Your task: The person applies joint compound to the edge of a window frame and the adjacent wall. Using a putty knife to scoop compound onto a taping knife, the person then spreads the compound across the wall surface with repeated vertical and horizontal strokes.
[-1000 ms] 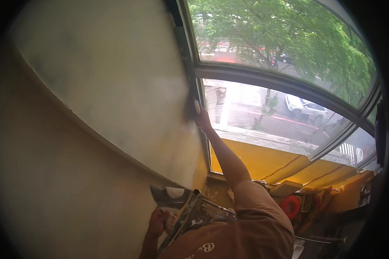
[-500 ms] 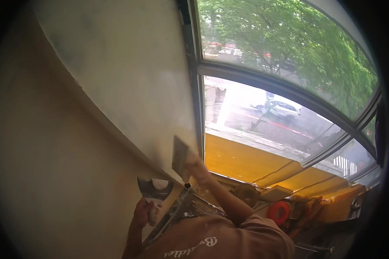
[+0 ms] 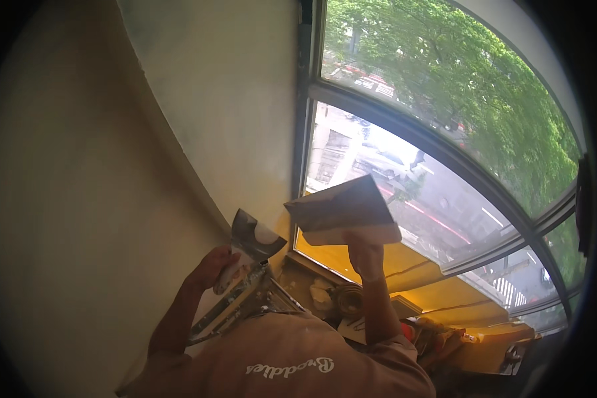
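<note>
My left hand (image 3: pixel 213 266) is closed round the pale handle of a putty knife (image 3: pixel 247 229), whose dark blade carries a pale smear. The blade points up and right, close to the wall corner. Farther right, my right hand (image 3: pixel 367 259) grips a wide skimming blade (image 3: pixel 341 211) by its pale back edge. This blade is raised in front of the window, apart from the wall (image 3: pixel 239 119), its broad grey face showing. A gap separates the two tools. The fingers of my right hand are partly hidden behind the blade's edge.
A paint-spattered metal ladder (image 3: pixel 229 308) stands right in front of me. At right is a large window with a dark frame (image 3: pixel 431 136) above a yellow sill panel (image 3: pixel 411 265). A roll (image 3: pixel 348 300) and other clutter lie below it.
My right hand has moved the wide blade away from the wall, rightward and up before the window. My left hand has raised the putty knife slightly. The whole view has also shifted.
</note>
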### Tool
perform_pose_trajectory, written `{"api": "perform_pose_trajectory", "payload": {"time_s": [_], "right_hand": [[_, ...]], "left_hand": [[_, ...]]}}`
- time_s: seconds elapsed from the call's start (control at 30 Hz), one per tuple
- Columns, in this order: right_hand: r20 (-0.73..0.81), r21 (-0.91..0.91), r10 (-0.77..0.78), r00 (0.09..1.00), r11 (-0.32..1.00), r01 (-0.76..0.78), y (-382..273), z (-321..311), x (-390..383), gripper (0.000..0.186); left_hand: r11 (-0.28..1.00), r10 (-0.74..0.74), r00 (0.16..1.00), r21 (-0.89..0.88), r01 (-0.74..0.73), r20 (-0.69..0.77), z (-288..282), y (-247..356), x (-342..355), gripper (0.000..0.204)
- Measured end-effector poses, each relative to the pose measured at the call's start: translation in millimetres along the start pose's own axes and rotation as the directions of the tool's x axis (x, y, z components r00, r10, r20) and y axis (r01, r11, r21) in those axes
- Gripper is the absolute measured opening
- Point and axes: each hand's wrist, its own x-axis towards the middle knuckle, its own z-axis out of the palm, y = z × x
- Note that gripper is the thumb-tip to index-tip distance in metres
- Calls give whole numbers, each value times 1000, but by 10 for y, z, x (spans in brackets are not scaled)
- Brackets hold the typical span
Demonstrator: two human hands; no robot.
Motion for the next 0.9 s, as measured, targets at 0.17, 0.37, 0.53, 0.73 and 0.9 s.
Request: {"api": "perform_pose_trajectory", "payload": {"time_s": [0.17, 0.37, 0.53, 0.73, 0.9], "right_hand": [[448, -648, 99, 888, 720, 246, -558, 390, -168, 48], [754, -543, 61, 655, 620, 566, -445, 403, -96, 64], [644, -616, 11, 765, 601, 510, -170, 151, 4, 62], [248, -528, 49, 968, 844, 93, 508, -359, -9, 49], [219, 424, 379, 899, 793, -437, 449, -48, -234, 47]], "left_hand": [[999, 34, 999, -23, -34, -9, 158, -70, 257, 26], [990, 109, 990, -100, -100, 87, 372, 105, 249, 24], [995, 101, 989, -26, -99, 104, 432, 204, 89, 25], [916, 396, 917, -83, -392, 36, 674, 577, 5, 24], [780, 537, 836, 442, -444, -108, 750, 482, 182, 29]]}}
